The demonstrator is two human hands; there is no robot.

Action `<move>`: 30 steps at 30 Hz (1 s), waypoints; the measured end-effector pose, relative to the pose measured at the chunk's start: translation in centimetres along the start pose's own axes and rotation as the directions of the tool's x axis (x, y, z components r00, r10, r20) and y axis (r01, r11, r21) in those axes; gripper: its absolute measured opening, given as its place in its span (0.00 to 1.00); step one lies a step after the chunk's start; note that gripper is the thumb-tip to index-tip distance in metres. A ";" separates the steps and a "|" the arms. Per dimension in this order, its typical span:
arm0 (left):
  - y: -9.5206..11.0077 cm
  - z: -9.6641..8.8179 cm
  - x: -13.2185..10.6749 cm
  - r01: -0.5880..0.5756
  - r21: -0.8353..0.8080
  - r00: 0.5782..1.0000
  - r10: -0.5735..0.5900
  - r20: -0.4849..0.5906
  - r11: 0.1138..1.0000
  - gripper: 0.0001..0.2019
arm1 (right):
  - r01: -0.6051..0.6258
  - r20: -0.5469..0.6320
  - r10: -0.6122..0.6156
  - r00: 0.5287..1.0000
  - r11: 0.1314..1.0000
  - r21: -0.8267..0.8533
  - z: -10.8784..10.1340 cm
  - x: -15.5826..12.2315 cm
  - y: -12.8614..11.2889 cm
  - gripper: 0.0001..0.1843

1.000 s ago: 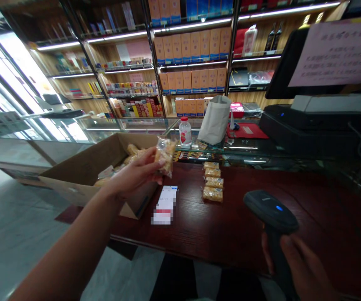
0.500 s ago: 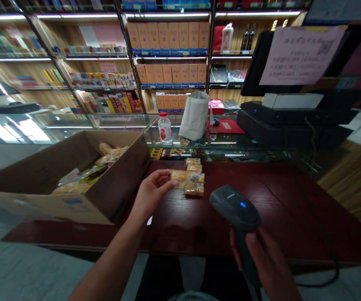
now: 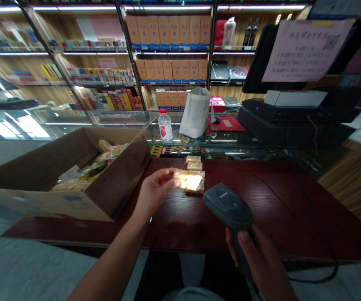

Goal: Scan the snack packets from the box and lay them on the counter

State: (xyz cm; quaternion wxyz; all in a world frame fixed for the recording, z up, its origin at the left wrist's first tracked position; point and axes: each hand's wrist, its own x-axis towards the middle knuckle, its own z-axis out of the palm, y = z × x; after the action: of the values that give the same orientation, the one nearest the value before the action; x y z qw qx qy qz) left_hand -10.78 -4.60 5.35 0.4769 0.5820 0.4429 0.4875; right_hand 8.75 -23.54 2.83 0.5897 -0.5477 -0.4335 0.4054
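Note:
My left hand (image 3: 156, 190) pinches the near end of a clear-wrapped snack packet (image 3: 183, 179) between thumb and fingers. Bright light from the scanner washes over that packet. My right hand (image 3: 255, 255) is wrapped round the handle of a dark barcode scanner (image 3: 229, 205), whose head points left toward the packet. Behind and beneath the lit packet, several more wrapped snack packets (image 3: 194, 166) lie in a short column on the dark red table. The lower ones are partly hidden by the held packet.
An open cardboard box (image 3: 102, 192) with wrapped snacks stands at left. Behind the table (image 3: 262, 184), a glass counter bears a red-capped bottle (image 3: 165, 126), a white paper bag (image 3: 195, 113) and a red folder (image 3: 227, 124). A monitor (image 3: 262, 58) stands at right; the scanner's cable (image 3: 327, 278) trails right.
The scanner has moved slightly left, and its blue indicator light no longer shows. Bright light now falls on the packet at my left hand, which is raised a little.

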 end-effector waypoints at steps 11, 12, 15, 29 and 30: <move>-1.5 0.4 0.7 -0.018 -0.005 0.999 0.018 0.051 1.000 0.23 | 0.036 -0.017 -0.037 0.999 0.996 -0.080 -0.4 0.5 0.5 0.27; -1.7 0.5 0.9 -0.016 -0.017 0.998 0.017 0.053 1.000 0.23 | 0.034 -0.019 -0.036 0.999 0.996 -0.082 -0.4 0.5 0.5 0.27; -2.6 1.0 1.8 -0.001 -0.068 0.999 0.004 0.047 0.998 0.22 | -0.004 -0.049 0.001 0.999 0.998 -0.067 -0.5 0.8 0.7 0.27; -8.3 7.5 14.4 0.290 0.150 0.957 -0.282 -0.071 0.945 0.18 | -0.125 -0.198 0.125 0.972 0.992 0.016 -1.3 0.5 1.0 0.26; -8.5 7.7 14.7 0.295 0.196 0.955 -0.286 -0.077 0.935 0.18 | -0.131 -0.204 0.128 0.971 0.991 0.001 -1.4 0.3 1.1 0.26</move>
State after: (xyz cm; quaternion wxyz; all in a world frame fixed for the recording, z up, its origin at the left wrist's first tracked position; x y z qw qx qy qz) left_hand -1.68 10.13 -1.46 0.4705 0.5446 0.5830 0.3770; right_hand 10.24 -23.55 1.74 0.5998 -0.6171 -0.3367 0.3821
